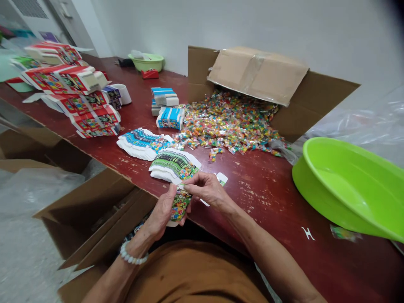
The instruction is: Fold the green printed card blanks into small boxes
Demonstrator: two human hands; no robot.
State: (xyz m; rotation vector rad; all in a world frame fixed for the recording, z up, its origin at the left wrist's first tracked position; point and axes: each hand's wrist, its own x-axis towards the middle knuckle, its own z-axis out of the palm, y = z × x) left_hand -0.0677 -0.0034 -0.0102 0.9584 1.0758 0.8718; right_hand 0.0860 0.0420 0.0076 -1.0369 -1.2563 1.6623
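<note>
A small green printed candy box is held just over the table's front edge. My left hand wraps round its side, with fingers closed on it. At the box's top end, my right hand pinches the flap between thumb and forefinger. Right behind them lies a fanned row of green flat boxes. Beside it, to the left, is a fanned row of blue flat boxes. Another small box with a white flap lies partly hidden behind my right hand.
Wrapped candies spill from a tipped cardboard carton. A lime-green basin stands at right. Bundled red boxes are stacked at left, with blue bundles nearer the candies. Open cartons stand below the table edge.
</note>
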